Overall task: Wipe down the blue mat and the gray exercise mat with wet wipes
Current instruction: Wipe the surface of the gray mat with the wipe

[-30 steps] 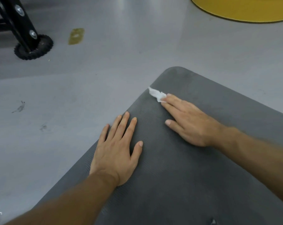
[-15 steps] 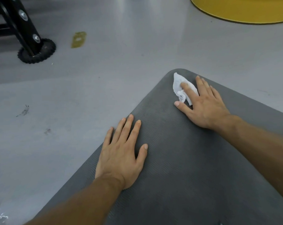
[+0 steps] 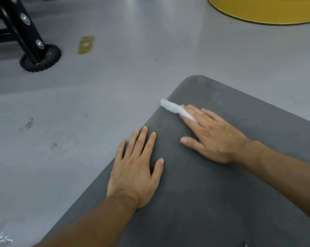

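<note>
Head view. The gray exercise mat point(image 3: 222, 202) lies flat on the gray floor point(image 3: 97, 122), filling the near right of the scene, its rounded far corner toward the centre. The left hand point(image 3: 134, 168) rests palm down on the mat near its left edge, fingers straight and slightly spread, holding nothing; its forearm runs in from the near left. The right hand point(image 3: 213, 138) lies palm down farther along, forearm entering from the right, fingers extended and pressing a white wet wipe point(image 3: 172, 107) onto the mat at its left edge; the wipe projects beyond the fingertips, the thumb lies apart on the mat. Far left: a black frame leg point(image 3: 28, 31) on a round ribbed foot, with a yellowish patch point(image 3: 86, 45) just to its right. Far right: a yellow rounded object point(image 3: 266, 9).
</note>
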